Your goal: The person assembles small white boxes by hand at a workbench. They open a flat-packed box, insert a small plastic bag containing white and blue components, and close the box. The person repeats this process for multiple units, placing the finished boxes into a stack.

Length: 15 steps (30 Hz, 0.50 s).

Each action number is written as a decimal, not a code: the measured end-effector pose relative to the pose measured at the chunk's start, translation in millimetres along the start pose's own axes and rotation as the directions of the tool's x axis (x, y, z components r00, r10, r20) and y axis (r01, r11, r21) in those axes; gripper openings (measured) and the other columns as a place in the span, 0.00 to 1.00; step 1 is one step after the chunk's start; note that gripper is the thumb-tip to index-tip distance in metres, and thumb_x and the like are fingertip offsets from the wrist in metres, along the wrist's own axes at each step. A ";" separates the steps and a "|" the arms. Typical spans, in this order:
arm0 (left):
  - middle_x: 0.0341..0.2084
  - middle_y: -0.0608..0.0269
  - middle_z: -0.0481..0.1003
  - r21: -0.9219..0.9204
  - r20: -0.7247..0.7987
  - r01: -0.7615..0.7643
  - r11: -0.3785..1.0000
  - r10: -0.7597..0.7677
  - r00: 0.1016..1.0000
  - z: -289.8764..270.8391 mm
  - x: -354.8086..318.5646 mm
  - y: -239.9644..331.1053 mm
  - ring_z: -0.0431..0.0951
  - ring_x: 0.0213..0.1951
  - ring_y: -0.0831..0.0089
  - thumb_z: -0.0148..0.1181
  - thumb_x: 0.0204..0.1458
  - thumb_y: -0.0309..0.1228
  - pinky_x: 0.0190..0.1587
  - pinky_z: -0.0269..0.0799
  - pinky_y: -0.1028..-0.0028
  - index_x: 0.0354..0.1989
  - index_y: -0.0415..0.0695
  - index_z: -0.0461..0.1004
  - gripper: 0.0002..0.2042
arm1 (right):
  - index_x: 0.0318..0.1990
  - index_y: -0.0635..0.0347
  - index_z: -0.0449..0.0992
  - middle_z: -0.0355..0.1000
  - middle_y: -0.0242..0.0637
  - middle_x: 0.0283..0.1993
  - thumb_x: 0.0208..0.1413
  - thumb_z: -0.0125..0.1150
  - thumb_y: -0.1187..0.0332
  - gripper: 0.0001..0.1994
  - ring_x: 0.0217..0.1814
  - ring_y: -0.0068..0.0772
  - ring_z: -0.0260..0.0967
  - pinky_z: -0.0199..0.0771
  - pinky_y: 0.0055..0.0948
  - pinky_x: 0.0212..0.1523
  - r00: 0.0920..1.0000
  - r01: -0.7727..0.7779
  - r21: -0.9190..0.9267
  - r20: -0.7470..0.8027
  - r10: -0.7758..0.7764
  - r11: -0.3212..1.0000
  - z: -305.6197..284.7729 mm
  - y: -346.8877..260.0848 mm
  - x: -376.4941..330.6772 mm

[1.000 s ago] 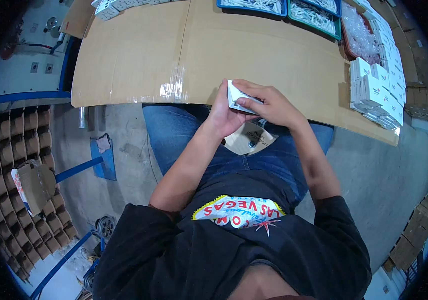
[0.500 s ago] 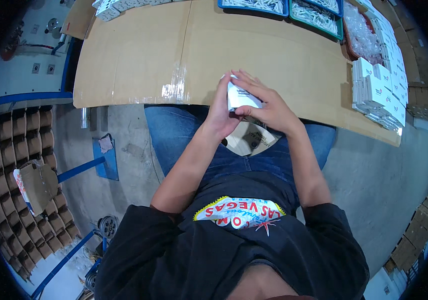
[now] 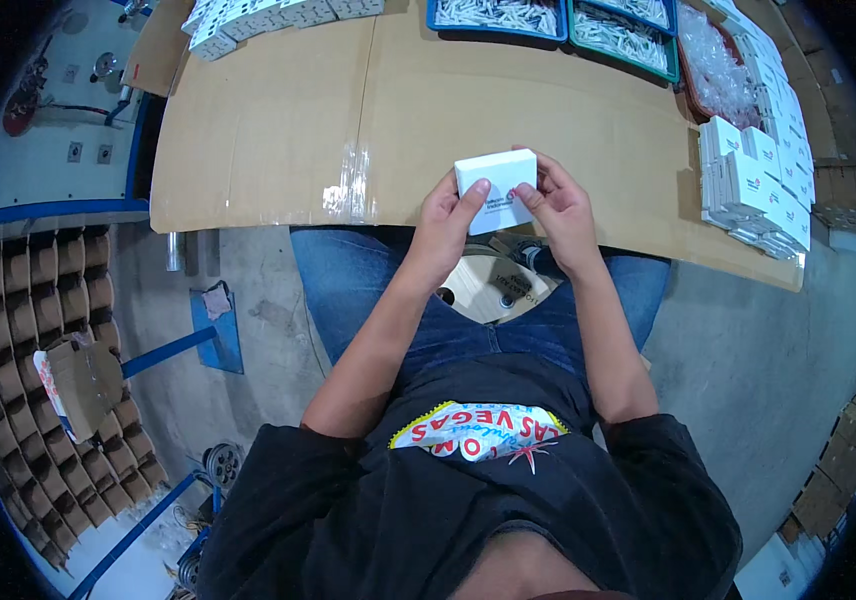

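Between my two hands is a small white box (image 3: 497,182) with print on its face, tilted up toward me over the table's near edge. My left hand (image 3: 445,222) grips its left side, thumb on the front face. On the right side my right hand (image 3: 560,215) holds it the same way, thumb pressed to the face and fingers behind. The fingers at the back of the box are mostly hidden.
Cardboard covers the table (image 3: 278,130). Stacked white boxes (image 3: 758,190) stand at its right, beside a basket of clear plastic bags (image 3: 718,75). Blue trays (image 3: 498,18) and a green tray (image 3: 623,50) hold small white pieces at the back. More white boxes (image 3: 268,15) line the far left.
My hands have turned the box so its printed face shows flat toward me. Before, they were wrapped around it; now they hold it by its two sides, thumbs in front.
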<state>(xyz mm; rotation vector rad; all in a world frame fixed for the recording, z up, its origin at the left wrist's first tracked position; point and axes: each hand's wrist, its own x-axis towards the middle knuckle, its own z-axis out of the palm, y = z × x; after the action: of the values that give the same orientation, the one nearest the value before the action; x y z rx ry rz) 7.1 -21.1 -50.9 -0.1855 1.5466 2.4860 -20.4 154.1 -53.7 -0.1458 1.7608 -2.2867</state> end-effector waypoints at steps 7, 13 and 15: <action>0.51 0.59 0.77 0.124 0.116 -0.063 0.990 0.049 0.992 3.7 -8.8 10.0 0.77 0.52 0.75 0.55 0.69 0.38 0.58 0.72 0.70 0.62 0.37 0.67 0.20 | 0.56 0.69 0.72 0.79 0.40 0.47 0.62 0.66 0.75 0.16 0.48 0.25 0.78 0.79 0.26 0.52 0.999 0.048 0.008 0.014 -0.048 0.999 -10.3 -9.1 -6.3; 0.56 0.57 0.74 -0.042 0.056 0.004 0.999 -0.002 0.998 9.1 0.1 4.7 0.75 0.58 0.68 0.51 0.70 0.42 0.62 0.70 0.64 0.65 0.38 0.63 0.23 | 0.58 0.69 0.72 0.78 0.41 0.51 0.61 0.68 0.74 0.20 0.52 0.25 0.76 0.78 0.27 0.54 0.997 0.038 0.044 -0.061 -0.035 0.998 -4.2 -18.2 -1.5; 0.58 0.57 0.72 -0.215 -0.073 0.003 0.977 -0.019 0.997 21.9 0.8 6.5 0.73 0.61 0.67 0.49 0.71 0.44 0.64 0.68 0.63 0.66 0.39 0.62 0.24 | 0.59 0.68 0.72 0.77 0.41 0.53 0.61 0.69 0.74 0.21 0.55 0.25 0.75 0.77 0.27 0.55 0.995 0.036 0.069 -0.093 -0.029 0.997 4.9 -19.6 -0.5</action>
<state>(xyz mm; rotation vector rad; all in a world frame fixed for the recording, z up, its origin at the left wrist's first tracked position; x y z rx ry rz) 4.8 -4.2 -35.7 -0.3228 1.2951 2.6628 -21.6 154.4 -33.5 -0.0579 1.7298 -2.4113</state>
